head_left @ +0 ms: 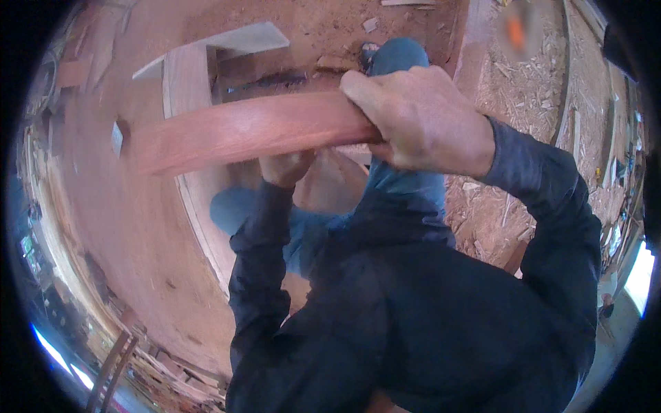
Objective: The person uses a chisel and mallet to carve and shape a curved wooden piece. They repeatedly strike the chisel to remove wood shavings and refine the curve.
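A curved, reddish-brown piece of wood (241,131) is held up in front of me, its long free end reaching to the left. My right hand (427,117) is closed around its right end, thumb and fingers wrapped over the edge. Under the middle of the piece, my left hand (286,168) is closed against its lower edge; the wood covers most of those fingers. Below the wood, my blue-clad knees (237,210) are bent.
Pale boards (251,38) joined at an angle lie on the reddish-brown floor beyond the wood. Wood shavings (523,89) cover the ground at right, near a blurred orange object (515,31). Scrap timber (165,372) is piled at lower left.
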Motion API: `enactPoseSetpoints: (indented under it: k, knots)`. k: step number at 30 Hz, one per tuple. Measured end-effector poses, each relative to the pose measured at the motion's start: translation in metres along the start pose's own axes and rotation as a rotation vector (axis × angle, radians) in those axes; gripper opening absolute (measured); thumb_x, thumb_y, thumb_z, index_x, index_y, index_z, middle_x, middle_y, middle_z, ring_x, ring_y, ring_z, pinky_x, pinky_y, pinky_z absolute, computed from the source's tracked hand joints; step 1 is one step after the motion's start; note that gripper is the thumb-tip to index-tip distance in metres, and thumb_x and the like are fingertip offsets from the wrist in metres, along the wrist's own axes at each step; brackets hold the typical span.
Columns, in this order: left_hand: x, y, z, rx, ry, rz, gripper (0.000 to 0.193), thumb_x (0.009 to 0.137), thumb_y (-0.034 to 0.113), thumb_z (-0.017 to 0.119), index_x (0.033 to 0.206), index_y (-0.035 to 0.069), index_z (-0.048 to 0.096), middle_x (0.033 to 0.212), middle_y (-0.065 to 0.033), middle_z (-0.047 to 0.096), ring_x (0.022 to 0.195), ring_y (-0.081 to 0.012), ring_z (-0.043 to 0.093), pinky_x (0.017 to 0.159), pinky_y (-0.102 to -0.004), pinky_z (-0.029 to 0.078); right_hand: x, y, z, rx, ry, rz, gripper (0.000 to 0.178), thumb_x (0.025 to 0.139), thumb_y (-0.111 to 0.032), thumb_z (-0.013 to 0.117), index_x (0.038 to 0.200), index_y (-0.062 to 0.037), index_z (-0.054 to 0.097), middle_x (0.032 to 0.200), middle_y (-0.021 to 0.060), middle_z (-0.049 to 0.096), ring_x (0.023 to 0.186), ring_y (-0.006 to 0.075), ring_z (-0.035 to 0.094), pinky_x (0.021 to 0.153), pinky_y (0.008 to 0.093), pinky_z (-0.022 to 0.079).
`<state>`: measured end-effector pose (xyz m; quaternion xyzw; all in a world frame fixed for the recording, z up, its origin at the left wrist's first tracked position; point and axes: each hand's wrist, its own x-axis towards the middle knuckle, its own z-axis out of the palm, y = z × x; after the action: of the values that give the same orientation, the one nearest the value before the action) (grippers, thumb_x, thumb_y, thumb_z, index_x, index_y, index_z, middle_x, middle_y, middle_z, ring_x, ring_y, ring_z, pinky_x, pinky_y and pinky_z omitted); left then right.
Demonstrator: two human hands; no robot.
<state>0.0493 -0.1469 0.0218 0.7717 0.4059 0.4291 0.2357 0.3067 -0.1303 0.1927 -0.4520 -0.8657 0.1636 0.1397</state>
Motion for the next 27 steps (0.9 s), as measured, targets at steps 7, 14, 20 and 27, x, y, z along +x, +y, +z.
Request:
enactPoseSetpoints:
  k: [7, 14, 20, 27]
  knots:
    - [-0.015, -0.013, -0.009, -0.215, -0.111, -0.283, 0.047, 0.092, 0.035, 0.077, 0.125, 0.003, 0.067, 0.126, -0.0151, 0.068, 0.121, -0.0288, 0.063, 0.103, -0.0440, 0.048, 0.003, -0.021, -0.012, 0.121, 0.204, 0.001, 0.036, 0.077, -0.013, 0.077, 0.101, -0.0048, 0.051, 0.081, 0.0175, 0.066, 0.076, 0.0427, 0.068, 0.062, 0.0495, 0.053]
    - [-0.043, -0.046, 0.005, -0.205, -0.015, -0.350, 0.056, 0.097, 0.049, 0.068, 0.129, 0.004, 0.064, 0.131, -0.0167, 0.065, 0.123, -0.0311, 0.061, 0.103, -0.0444, 0.048, -0.005, -0.001, 0.003, 0.035, -0.031, -0.027, 0.034, 0.078, -0.015, 0.073, 0.102, -0.0020, 0.052, 0.080, 0.0169, 0.068, 0.073, 0.0405, 0.071, 0.059, 0.0501, 0.055]
    - [-0.053, -0.053, -0.019, -0.141, -0.049, -0.318, 0.054, 0.099, 0.048, 0.066, 0.129, 0.003, 0.063, 0.131, -0.0170, 0.064, 0.121, -0.0315, 0.062, 0.101, -0.0447, 0.049, 0.012, -0.034, -0.020, 0.190, 0.207, -0.055, 0.040, 0.076, -0.013, 0.074, 0.108, -0.0015, 0.052, 0.081, 0.0159, 0.068, 0.073, 0.0393, 0.071, 0.058, 0.0496, 0.055]
    - [-0.054, -0.059, 0.001, -0.183, -0.019, -0.306, 0.048, 0.100, 0.044, 0.064, 0.125, 0.002, 0.061, 0.125, -0.0163, 0.063, 0.116, -0.0301, 0.062, 0.096, -0.0435, 0.050, 0.007, -0.007, 0.001, 0.036, -0.001, -0.056, 0.043, 0.074, -0.016, 0.077, 0.108, -0.0016, 0.055, 0.077, 0.0162, 0.068, 0.071, 0.0379, 0.072, 0.058, 0.0483, 0.056]
